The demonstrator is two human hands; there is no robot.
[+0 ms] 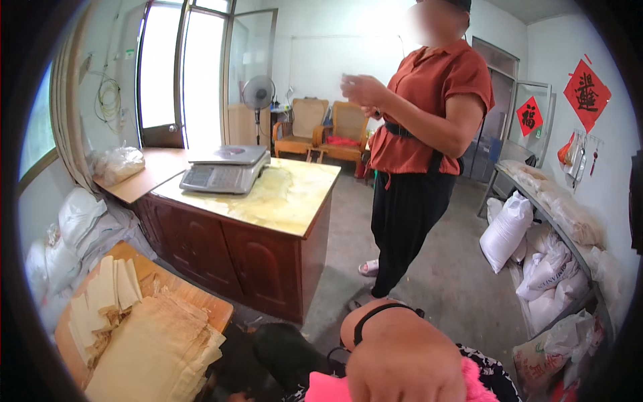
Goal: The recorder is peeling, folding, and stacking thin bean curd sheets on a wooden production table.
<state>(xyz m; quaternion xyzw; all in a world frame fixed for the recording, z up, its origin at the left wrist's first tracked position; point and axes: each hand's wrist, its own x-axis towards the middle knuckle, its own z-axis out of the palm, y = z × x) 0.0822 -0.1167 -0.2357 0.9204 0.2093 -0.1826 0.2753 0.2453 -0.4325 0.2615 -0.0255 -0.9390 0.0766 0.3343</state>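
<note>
A large hand, which I take to be my right hand [408,368], rises at the lower edge, very near the camera. Its back and knuckles face up, and its fingers run out of the picture, so what they hold, if anything, is hidden. A black band [378,309] circles the wrist behind it. Pink fluffy cloth [473,378] shows around the hand. My left hand cannot be made out. To the left, a wooden board or low table [218,311] carries a stack of thin tan sheets [157,342] with ragged edges, and narrower folded strips [120,285] beside it.
A brown cabinet [261,261] with a yellowish top bears a digital scale [224,171]. Beyond it stands a person in a red shirt [432,100], hands raised together. White sacks [506,231] fill the shelf at right; plastic bags [80,214] lie at left. A fan [258,94] and chairs [301,124] stand behind.
</note>
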